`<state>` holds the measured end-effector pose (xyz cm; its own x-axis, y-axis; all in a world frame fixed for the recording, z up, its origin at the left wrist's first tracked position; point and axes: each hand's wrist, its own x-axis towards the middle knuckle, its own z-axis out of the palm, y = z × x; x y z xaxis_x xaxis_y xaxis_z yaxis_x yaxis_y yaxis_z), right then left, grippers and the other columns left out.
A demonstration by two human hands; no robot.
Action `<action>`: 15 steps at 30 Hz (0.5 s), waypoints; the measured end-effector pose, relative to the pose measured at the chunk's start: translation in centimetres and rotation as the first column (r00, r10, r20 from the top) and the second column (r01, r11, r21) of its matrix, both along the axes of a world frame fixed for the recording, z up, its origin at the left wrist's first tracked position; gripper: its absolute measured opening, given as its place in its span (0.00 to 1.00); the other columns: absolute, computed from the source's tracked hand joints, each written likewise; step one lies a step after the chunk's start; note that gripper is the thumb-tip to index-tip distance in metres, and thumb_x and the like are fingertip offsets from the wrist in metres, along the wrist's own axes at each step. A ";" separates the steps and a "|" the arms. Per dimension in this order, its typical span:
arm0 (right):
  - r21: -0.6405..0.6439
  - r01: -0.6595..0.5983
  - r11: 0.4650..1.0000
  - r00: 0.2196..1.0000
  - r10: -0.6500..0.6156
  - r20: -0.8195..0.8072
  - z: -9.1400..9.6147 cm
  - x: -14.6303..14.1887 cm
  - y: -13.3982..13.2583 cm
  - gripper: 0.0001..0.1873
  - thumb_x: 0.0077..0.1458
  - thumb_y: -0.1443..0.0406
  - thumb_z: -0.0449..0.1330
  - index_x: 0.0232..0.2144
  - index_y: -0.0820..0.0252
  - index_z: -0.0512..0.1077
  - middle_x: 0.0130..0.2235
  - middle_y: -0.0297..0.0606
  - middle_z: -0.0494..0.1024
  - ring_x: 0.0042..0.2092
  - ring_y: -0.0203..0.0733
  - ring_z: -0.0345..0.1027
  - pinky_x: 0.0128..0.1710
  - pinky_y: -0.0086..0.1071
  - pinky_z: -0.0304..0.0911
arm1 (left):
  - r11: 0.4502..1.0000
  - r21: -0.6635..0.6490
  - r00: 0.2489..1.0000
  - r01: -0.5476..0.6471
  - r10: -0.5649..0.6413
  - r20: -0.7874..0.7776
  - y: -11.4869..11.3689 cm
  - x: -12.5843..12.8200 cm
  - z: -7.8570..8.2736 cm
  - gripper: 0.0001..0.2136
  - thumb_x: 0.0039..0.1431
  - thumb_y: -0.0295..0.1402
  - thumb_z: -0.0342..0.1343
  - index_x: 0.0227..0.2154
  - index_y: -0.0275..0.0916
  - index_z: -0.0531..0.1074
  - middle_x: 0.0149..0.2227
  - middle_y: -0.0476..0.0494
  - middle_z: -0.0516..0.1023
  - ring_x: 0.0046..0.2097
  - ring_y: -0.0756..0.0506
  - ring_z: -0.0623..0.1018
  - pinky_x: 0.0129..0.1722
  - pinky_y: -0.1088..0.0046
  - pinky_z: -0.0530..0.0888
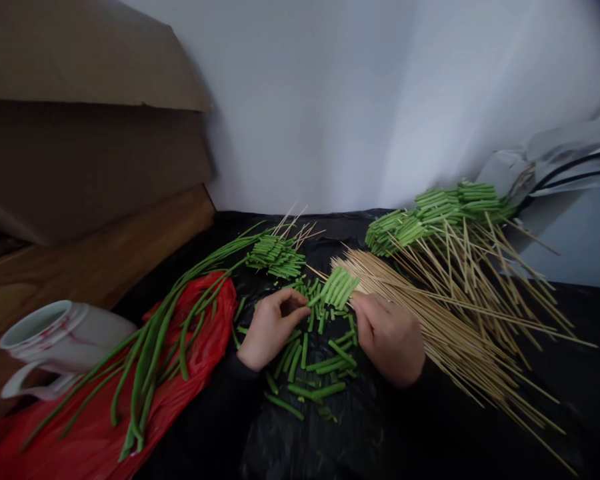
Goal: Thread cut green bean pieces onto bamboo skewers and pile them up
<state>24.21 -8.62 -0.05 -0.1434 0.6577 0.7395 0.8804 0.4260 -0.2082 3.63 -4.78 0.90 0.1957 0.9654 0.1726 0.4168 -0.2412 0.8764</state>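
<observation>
My right hand is closed around a bamboo skewer, mostly hidden by the fingers. Cut pieces of long green bean are threaded side by side on this skewer. Just left of it, my left hand pinches thumb and fingertips at the end of a green bean piece, close to the threaded row. Loose cut bean pieces lie below and between both hands. Beyond my left hand is a small stack of filled bean skewers.
Bare bamboo skewers lie in a bundle at right, with a larger pile of filled skewers behind. Uncut long beans rest on a red plastic bag. A white pitcher stands leftmost, below a cardboard box.
</observation>
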 end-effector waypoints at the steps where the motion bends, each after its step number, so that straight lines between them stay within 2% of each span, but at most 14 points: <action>1: 0.000 -0.001 1.000 1.000 0.001 0.001 0.0 0.0 0.0 0.12 0.61 0.70 0.50 0.36 0.62 0.74 0.29 0.36 0.75 0.31 0.36 0.68 0.33 0.30 0.55 | 1.000 -0.029 0.997 -0.009 0.012 0.074 0.1 0.0 0.0 0.08 0.50 0.32 0.62 0.34 0.37 0.75 0.30 0.47 0.78 0.34 0.47 0.75 0.37 0.72 0.69; 5: -0.002 -0.011 1.000 1.000 0.011 0.007 -0.1 -0.1 -0.1 0.12 0.61 0.70 0.50 0.37 0.62 0.74 0.29 0.36 0.75 0.31 0.36 0.68 0.32 0.30 0.55 | 0.979 -0.204 0.919 -0.013 0.092 0.384 0.4 -0.1 0.0 0.16 0.50 0.32 0.63 0.43 0.37 0.75 0.31 0.47 0.78 0.34 0.50 0.75 0.36 0.76 0.69; 8: -0.015 -0.028 1.000 0.999 0.028 0.022 -0.5 -0.2 -0.2 0.12 0.60 0.71 0.49 0.38 0.62 0.73 0.30 0.37 0.75 0.32 0.36 0.68 0.32 0.29 0.55 | 0.929 -0.368 0.780 0.041 0.201 0.593 0.5 -0.3 0.1 0.17 0.47 0.31 0.66 0.42 0.36 0.76 0.34 0.44 0.80 0.36 0.50 0.76 0.36 0.77 0.70; 11: -0.042 -0.042 0.998 0.997 0.044 0.060 -0.8 -0.5 -0.4 0.13 0.59 0.72 0.48 0.37 0.62 0.73 0.29 0.36 0.74 0.30 0.35 0.66 0.30 0.30 0.53 | 0.890 -0.445 0.681 0.105 0.262 0.684 0.6 -0.5 0.2 0.16 0.45 0.29 0.68 0.40 0.35 0.77 0.35 0.43 0.80 0.35 0.51 0.77 0.35 0.79 0.71; 15: -0.077 -0.058 0.995 0.994 0.065 0.088 -0.9 -0.8 -0.6 0.12 0.57 0.73 0.48 0.35 0.60 0.72 0.27 0.35 0.72 0.28 0.35 0.63 0.28 0.31 0.50 | 0.887 -0.446 0.649 0.116 0.272 0.711 0.7 -0.5 0.3 0.13 0.47 0.27 0.67 0.38 0.33 0.78 0.35 0.42 0.80 0.34 0.52 0.76 0.34 0.80 0.72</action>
<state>23.39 -9.24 -0.97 -0.2488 0.6985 0.6709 0.8697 0.4660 -0.1626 3.12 -4.10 1.19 0.1094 0.9741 -0.1978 -0.4169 0.2256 0.8805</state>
